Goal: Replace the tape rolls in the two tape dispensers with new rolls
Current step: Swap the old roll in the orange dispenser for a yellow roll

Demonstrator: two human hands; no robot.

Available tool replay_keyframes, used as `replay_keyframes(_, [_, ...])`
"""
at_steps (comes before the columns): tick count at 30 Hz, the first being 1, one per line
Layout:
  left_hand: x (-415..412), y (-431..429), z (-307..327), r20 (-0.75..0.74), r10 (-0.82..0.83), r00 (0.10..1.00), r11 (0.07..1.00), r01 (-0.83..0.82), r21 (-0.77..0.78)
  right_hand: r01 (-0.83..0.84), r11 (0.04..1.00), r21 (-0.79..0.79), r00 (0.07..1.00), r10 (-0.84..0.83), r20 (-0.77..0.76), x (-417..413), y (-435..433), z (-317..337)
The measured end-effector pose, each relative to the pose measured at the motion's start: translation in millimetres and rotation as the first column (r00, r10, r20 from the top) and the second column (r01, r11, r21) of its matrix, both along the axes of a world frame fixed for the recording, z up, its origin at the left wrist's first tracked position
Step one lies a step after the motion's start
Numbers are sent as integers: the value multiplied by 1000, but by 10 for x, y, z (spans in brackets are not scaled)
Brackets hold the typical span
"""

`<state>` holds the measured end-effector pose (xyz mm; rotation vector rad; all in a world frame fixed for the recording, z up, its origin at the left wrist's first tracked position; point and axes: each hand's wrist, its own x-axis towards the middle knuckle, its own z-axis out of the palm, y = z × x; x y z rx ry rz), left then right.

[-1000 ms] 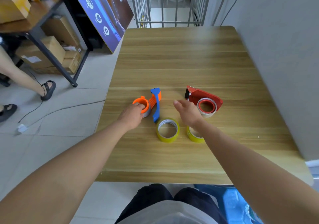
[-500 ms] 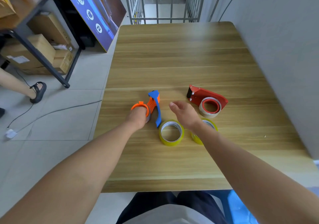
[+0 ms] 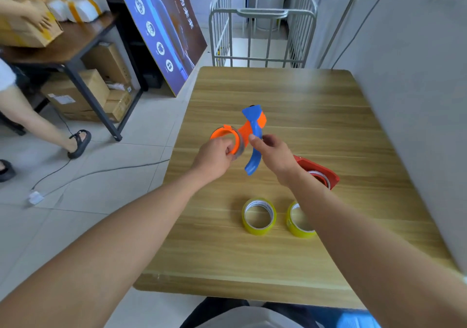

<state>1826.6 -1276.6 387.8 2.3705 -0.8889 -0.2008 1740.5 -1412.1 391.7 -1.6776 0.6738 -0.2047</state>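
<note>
The light wooden table (image 3: 290, 257) is seen from above. Over its ten o'clock part, the orange-and-blue plastic tape dispenser (image 3: 249, 135) is held lifted clear. The red plastic tape dispenser (image 3: 319, 173), at three o'clock, is half hidden behind the right forearm. Two new yellow tape rolls (image 3: 259, 216) are lying flat at six o'clock, one partly covered. The left hand (image 3: 217, 157) is closed on the orange hub ring; the right hand (image 3: 275, 154) is pinched on the blue handle. Light, stiff plastic is judged here, best gripped at hub and handle. The serrated blade cannot be made out.
</note>
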Motion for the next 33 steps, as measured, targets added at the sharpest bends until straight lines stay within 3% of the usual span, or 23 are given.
replay_keyframes(4, [-71, 8, 379, 56, 27, 998, 994, -21, -110, 6, 958, 288, 994, -36, 98, 138, 23, 324])
replay_keyframes(7, [-129, 50, 555, 114, 40, 993, 989, -22, -149, -166, 889, 426, 968, 65, 242, 138, 23, 479])
replay_keyframes(14, [-240, 124, 716, 191, 67, 979, 988, -38, -151, -196, 898, 394, 956, 85, 280, 48, 64, 627])
replay_keyframes(19, [-323, 122, 718, 348, 29, 937, 997, -1, -83, -224, 856, 465, 943, 71, 324, -6, 97, 635])
replay_keyframes(33, [-411, 78, 701, 272, 61, 960, 995, -38, -88, -291, 844, 451, 933, 147, 328, -176, 76, 594])
